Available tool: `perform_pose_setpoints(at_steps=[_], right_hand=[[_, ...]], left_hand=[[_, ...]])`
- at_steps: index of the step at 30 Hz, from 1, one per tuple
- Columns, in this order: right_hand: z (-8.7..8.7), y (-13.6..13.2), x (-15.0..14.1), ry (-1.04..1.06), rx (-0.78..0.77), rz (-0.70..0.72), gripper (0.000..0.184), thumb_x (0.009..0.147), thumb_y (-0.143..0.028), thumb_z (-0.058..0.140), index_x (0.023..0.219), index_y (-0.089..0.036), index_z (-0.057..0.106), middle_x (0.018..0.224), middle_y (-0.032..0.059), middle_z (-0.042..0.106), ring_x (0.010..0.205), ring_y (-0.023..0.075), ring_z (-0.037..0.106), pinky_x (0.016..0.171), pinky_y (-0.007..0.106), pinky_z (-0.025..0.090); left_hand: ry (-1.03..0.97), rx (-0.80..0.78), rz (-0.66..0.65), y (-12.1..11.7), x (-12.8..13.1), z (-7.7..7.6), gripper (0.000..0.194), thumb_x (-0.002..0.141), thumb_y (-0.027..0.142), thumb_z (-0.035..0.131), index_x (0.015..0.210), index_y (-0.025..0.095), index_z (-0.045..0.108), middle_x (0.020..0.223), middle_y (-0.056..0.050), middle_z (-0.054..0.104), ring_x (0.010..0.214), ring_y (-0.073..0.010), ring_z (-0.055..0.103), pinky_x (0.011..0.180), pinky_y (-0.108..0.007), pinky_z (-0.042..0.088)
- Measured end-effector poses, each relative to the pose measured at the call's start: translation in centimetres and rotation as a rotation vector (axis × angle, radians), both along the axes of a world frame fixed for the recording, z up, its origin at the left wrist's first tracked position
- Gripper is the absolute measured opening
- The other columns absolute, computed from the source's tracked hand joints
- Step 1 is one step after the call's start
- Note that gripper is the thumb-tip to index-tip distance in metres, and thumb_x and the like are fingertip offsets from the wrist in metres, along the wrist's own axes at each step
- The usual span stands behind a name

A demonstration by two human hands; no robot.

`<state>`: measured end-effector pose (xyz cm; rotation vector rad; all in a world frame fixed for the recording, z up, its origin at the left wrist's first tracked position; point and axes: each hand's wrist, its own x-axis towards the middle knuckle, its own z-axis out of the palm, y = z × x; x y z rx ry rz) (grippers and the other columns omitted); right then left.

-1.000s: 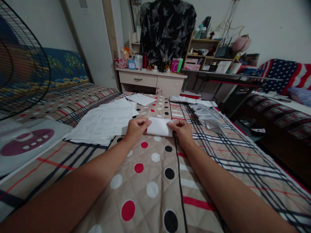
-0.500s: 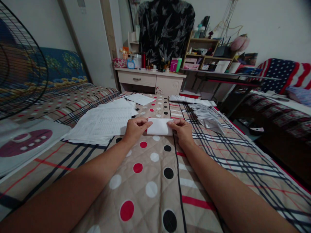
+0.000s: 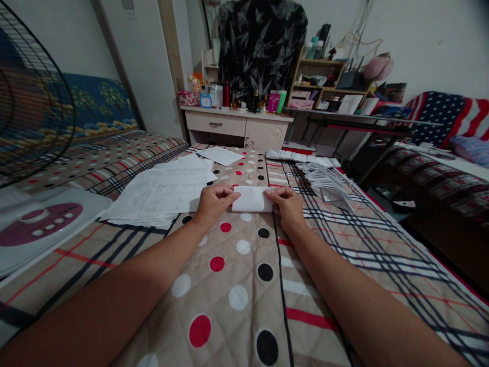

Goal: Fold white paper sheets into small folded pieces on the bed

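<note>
A small folded white paper [image 3: 252, 199] lies on the patterned quilt [image 3: 244, 285] in front of me. My left hand [image 3: 212, 202] pinches its left edge with curled fingers. My right hand [image 3: 287, 204] pinches its right edge the same way. Both forearms stretch out over the quilt toward it. A spread of printed white sheets [image 3: 164, 192] lies just left of my left hand. A pile of folded white papers [image 3: 324, 182] sits to the right of my right hand.
A fan's grille [image 3: 30, 107] and white base [image 3: 38, 224] stand at the left. A loose sheet [image 3: 220, 155] lies farther back. Beyond the bed are a drawer table [image 3: 237, 127] with bottles, cluttered shelves [image 3: 324, 86] and a second bed [image 3: 439, 168] at right.
The paper has become narrower front to back, folded down between both hands. Hands have stayed nearly in place.
</note>
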<state>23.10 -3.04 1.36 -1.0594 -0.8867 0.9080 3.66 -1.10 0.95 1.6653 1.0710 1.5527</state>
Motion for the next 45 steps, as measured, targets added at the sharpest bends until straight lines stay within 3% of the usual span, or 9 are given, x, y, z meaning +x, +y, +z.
perform_pose_setpoints(at_steps=[7,18,45], right_hand=[[0.00,0.10,-0.06,-0.018,0.040,-0.010,0.034,0.047,-0.029,0.084,0.056,-0.019,0.053,0.061,-0.0040,0.056,0.056,0.0102,0.047,0.054,0.025,0.039],[-0.08,0.09,-0.04,-0.004,0.048,0.004,0.032,0.050,-0.026,0.083,0.055,-0.018,0.053,0.060,-0.0043,0.055,0.057,0.0093,0.047,0.055,0.024,0.037],[0.28,-0.25,-0.66,-0.027,0.039,-0.048,0.031,0.048,-0.028,0.082,0.051,-0.019,0.053,0.058,-0.0021,0.058,0.055,0.0115,0.049,0.053,0.026,0.040]], left_hand=[[0.003,0.001,0.016,0.04,-0.07,0.02,0.016,0.064,0.029,0.076,0.058,0.016,0.069,0.077,-0.006,0.072,0.076,-0.0183,0.066,0.074,-0.030,0.051],[-0.164,-0.178,-0.050,-0.44,0.34,0.43,0.019,0.059,0.031,0.080,0.058,0.015,0.069,0.072,-0.004,0.071,0.064,-0.0142,0.060,0.059,-0.025,0.047],[-0.074,-0.114,0.009,-0.28,0.18,0.13,0.021,0.065,0.034,0.076,0.059,0.015,0.067,0.062,-0.002,0.067,0.055,-0.0121,0.056,0.052,-0.023,0.042]])
